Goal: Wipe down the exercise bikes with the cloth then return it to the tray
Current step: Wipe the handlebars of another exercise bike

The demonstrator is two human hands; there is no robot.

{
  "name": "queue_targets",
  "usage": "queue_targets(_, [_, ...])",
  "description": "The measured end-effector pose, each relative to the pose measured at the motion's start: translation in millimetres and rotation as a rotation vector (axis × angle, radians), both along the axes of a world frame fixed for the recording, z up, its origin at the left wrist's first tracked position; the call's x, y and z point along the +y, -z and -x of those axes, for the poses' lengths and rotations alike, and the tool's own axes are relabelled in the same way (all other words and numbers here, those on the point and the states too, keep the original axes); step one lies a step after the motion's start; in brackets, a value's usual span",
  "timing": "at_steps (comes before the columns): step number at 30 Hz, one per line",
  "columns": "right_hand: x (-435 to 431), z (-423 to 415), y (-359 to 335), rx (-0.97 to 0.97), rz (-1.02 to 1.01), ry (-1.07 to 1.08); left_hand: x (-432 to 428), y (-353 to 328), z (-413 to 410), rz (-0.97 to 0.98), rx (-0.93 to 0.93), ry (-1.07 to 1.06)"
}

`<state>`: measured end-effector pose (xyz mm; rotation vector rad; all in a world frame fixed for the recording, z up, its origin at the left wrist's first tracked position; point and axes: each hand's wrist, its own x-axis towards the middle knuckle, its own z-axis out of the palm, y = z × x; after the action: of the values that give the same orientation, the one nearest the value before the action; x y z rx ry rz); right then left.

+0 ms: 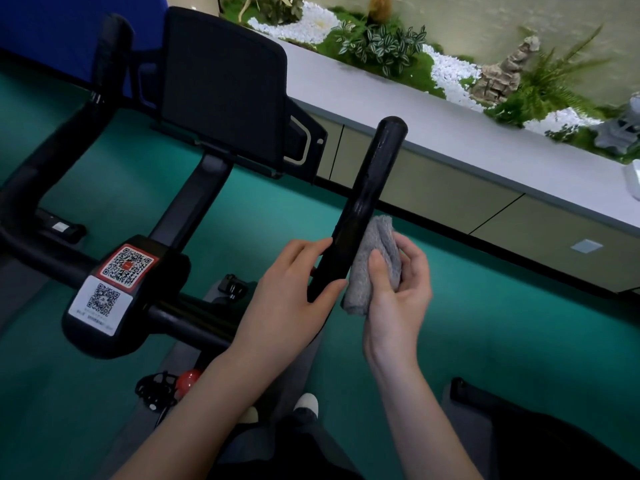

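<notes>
**Grey cloth held against the black handlebar**

Grey and folded, the cloth [375, 244] lies against the right side of the exercise bike's [194, 206] upright black handlebar [370, 181], touching the bar about midway along it. The right hand [401, 299] holds the cloth: the thumb presses flat on its near face while the fingers curl round behind it. The left hand [291, 292] grips the lower part of the same bar from the other side, with the fingers over the top and the thumb beneath. The two hands sit just beside each other, with the bar and cloth between them. Both bare forearms reach forward from the bottom edge, the left slanting in from the lower left and the right rising almost straight. Green floor [485, 323] lies below.
</notes>
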<state>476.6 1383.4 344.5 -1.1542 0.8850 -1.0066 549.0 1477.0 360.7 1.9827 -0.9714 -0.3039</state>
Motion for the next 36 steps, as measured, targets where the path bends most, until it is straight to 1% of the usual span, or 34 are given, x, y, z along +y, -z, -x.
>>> queue_targets(6, [-31, -24, -21, 0.039, 0.231, 0.072, 0, 2, 0, 0.009, 0.009, 0.005])
queue_targets(8, [-41, -21, -31, 0.1, 0.358, 0.077, 0, 3, -1, 0.012, 0.019, 0.002])
queue_targets(9, [-44, -17, -35, 0.145, 0.45, 0.046, 0, 3, -1, 0.016, 0.021, 0.0])
queue_targets(10, [-46, -13, -39, 0.202, 0.57, -0.027, -1, 4, -2, 0.021, 0.025, -0.003])
queue_targets(12, [-46, -8, -43, 0.351, 0.817, -0.269, -1, 4, -3, 0.027, 0.037, -0.006])
queue_targets(14, [-43, -9, -47, 0.508, 0.934, -0.487, -2, 5, -3, 0.035, 0.041, -0.008])
queue_targets(16, [-46, -15, -56, 0.636, 0.984, -0.55, -1, 5, -3, 0.047, 0.045, -0.011])
queue_targets(18, [-52, -23, -68, 0.748, 1.045, -0.524, -1, 5, -3, 0.052, 0.049, -0.009])
queue_targets(21, [-56, -33, -82, 0.884, 1.067, -0.522, -1, 6, -3, 0.041, 0.069, -0.023])
queue_targets(24, [-48, -41, -87, 0.971, 1.029, -0.685, -1, 6, -3, 0.034, 0.106, -0.046])
queue_targets(27, [-41, -52, -89, 1.056, 0.988, -0.809, 0, 7, -2, 0.018, 0.089, -0.066])
queue_targets(30, [-41, -63, -89, 1.129, 1.045, -0.78, 0, 9, -3, 0.031, 0.085, -0.086])
queue_targets(34, [-50, -68, -97, 1.138, 1.17, -0.584, 1, 7, -4, 0.048, 0.114, -0.089])
queue_targets(36, [-50, -66, -101, 1.103, 1.157, -0.577, 1, 6, -5, 0.056, 0.162, -0.108])
